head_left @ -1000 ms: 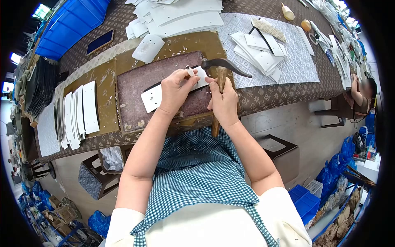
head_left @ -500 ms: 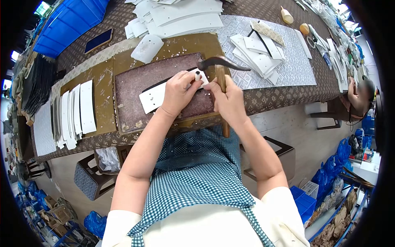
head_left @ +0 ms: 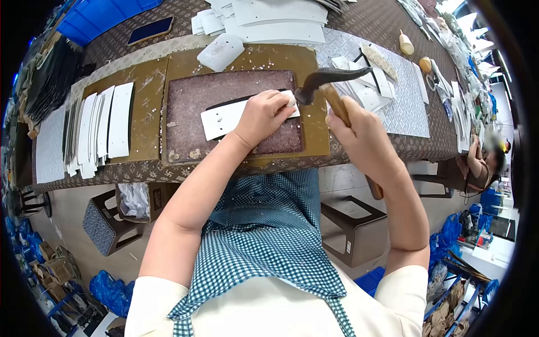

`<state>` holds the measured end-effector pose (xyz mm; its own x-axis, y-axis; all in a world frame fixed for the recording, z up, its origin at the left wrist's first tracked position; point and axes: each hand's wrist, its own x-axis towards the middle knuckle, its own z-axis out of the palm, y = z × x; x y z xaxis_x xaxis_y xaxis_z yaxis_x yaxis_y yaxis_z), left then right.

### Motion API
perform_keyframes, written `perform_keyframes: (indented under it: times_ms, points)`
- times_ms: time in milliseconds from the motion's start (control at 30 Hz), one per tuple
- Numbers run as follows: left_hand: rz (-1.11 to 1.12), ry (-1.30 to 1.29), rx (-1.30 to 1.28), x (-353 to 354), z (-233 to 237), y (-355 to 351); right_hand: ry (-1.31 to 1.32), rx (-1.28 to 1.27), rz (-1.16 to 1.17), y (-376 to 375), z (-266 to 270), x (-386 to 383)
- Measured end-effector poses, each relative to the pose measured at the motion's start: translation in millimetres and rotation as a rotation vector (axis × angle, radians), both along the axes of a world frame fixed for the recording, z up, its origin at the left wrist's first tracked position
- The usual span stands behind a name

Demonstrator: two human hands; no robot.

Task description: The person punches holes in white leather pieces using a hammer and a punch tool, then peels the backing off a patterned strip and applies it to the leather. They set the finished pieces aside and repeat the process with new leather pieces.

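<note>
My left hand (head_left: 263,117) is closed around a short punch with a white-wrapped shaft (head_left: 291,102), mostly hidden by the fingers. It rests on the right end of a white strip with small holes (head_left: 220,120), which lies over a dark piece. Under them is a worn, purplish-brown board (head_left: 188,132). My right hand (head_left: 362,132) is wrapped around the wooden handle of a hammer (head_left: 336,105). The dark, curved hammer head is raised just right of the punch, apart from it.
A row of white strips (head_left: 119,121) lies on the left. More white pieces (head_left: 275,14) are piled at the back, with others (head_left: 359,92) on patterned paper at right. A phone (head_left: 150,31) and blue crate (head_left: 106,17) are back left. Another person (head_left: 477,165) sits far right.
My right hand has moved right with the hammer, away from the left hand. My left hand has tilted over the punch, now covering more of it. The whole view has shifted slightly.
</note>
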<state>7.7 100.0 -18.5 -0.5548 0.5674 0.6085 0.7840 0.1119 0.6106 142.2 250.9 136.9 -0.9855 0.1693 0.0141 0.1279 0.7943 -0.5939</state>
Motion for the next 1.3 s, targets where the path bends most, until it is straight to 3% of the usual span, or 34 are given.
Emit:
perform_keyframes:
  times_ms: [67, 133, 167, 267, 333, 367, 400, 433, 500, 600, 733, 900, 1000, 1067, 1100, 1200, 1267, 1300]
  points:
    - [0.002, 0.003, 0.018, 1, -1, -1, -0.067, -0.139, -0.018, 0, 29, -1]
    - [-0.006, -0.007, 0.011, 0, 0, -1, 0.227, -0.368, -0.077, -12, 68, 2]
    - [-0.006, -0.014, 0.014, 2, -1, -2, 0.539, -0.351, -0.045, -15, 76, -3]
    - [-0.006, -0.019, 0.028, 0, 0, 0, 0.694, -0.535, 0.045, -22, 106, -5]
    - [0.0, -0.029, 0.025, 1, 1, -1, 0.701, -0.598, 0.047, -27, 86, -7]
    - [0.002, -0.028, 0.017, 1, 2, -2, 0.665, -0.609, -0.042, -27, 49, -8]
    - [0.003, -0.027, 0.009, 0, 2, -2, 0.437, -0.011, -0.019, -9, 16, -9]
    - [0.006, -0.026, 0.002, 1, 2, -2, -0.025, 0.042, 0.028, -3, -9, -5]
    - [0.007, -0.04, 0.019, 1, 2, -2, 0.134, -0.043, -0.029, 1, -30, 5]
    - [-0.005, -0.069, 0.012, 1, 1, -2, -0.082, -0.665, -0.291, -7, -30, 13]
    - [-0.091, -0.119, 0.03, 4, 12, -4, 0.171, -0.961, -0.405, -19, -89, -6]
    - [-0.076, -0.087, 0.011, 1, 3, -5, 0.296, -0.954, -0.526, -44, -138, -22]
    - [0.004, -0.259, 0.075, 3, 2, -1, 0.356, -0.872, -0.529, -49, -138, -20]
    - [0.136, -0.395, -0.022, 3, 8, -7, 0.339, -0.816, -0.525, -51, -137, -19]
    - [0.13, -0.639, 0.095, 1, 9, -6, 0.334, -0.815, -0.531, -51, -137, -20]
    - [0.026, -0.754, 0.471, 1, 19, -9, 0.326, -0.815, -0.532, -50, -134, -20]
    - [0.046, -0.713, 0.444, -3, 32, -29, 0.333, -0.847, -0.547, -49, -132, -19]
    - [0.112, -0.674, 0.265, -10, 31, -48, 0.336, -0.869, -0.555, -50, -133, -19]
